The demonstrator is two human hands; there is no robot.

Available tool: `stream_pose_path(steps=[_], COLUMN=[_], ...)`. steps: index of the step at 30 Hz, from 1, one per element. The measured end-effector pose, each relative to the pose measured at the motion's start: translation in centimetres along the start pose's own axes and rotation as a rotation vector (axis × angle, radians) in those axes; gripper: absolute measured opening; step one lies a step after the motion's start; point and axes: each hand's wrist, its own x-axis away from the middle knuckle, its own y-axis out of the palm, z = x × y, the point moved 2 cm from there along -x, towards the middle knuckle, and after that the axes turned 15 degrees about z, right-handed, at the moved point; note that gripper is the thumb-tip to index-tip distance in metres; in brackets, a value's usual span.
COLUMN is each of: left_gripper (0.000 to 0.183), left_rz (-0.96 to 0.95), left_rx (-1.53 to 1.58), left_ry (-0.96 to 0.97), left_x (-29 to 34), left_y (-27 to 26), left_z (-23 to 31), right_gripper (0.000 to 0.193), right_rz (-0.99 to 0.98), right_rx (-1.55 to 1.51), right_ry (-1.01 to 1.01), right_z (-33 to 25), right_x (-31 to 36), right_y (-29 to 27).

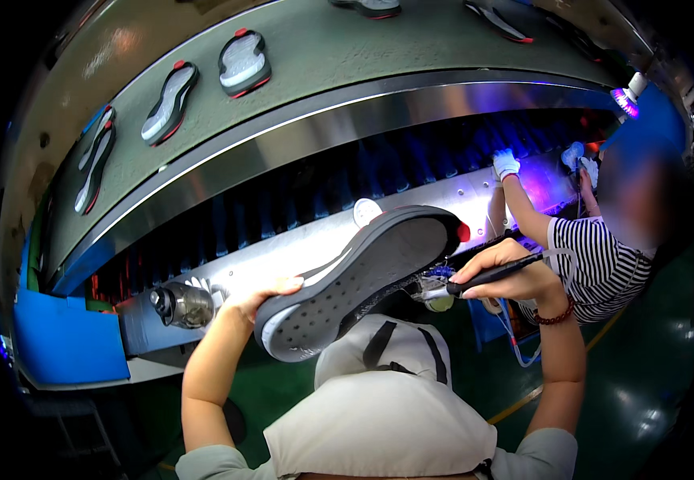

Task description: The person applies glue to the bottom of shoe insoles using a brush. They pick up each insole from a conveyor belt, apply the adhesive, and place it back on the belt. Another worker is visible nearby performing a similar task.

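— What are we looking at around us?

— We are facing a long conveyor belt (347, 48) that is curving across the top, grey-green, with a shiny steel edge (299, 136) beneath it. Loose soles (169, 102) are lying on the belt, well apart from each other. Below the steel, a dark slot is glowing blue and purple. The floor (643, 384) is showing green, with a yellow line.

— And what are we holding?

— Our left hand (261, 300) is gripping the grey shoe (367, 276) at its heel end, fingers curled around it, sole turned up, tilted toward the machine. Our right hand (507, 272) is pinching a black pen-like tool (495, 274), its tip touching the shoe's edge near the toe.

— Anything standing in our way?

— A metal nozzle (181, 305) is jutting out just beside our left hand. A person in a striped shirt (603, 264) is working to our right, white-gloved hand (506, 164) reaching into the lit slot. Our pale apron (383, 400) is filling the lower view.
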Motion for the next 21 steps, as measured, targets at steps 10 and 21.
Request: stream_pose_path(steps=[10,21], left_gripper=[0.041,0.053], left_rz=[-0.208,-0.27], left_rx=[0.316,0.347], left_ry=[-0.155,-0.272], left_x=[-5.7,-8.5], left_y=[4.6,7.2], left_z=[-5.0,-5.6], right_gripper=[0.013,0.014], right_rz=[0.74,0.632], right_rx=[-0.251,-0.492], right_ry=[0.041,0.121], right_z=[6.2,5.3], right_x=[-1.0,0.2], right_y=[1.9,5.6])
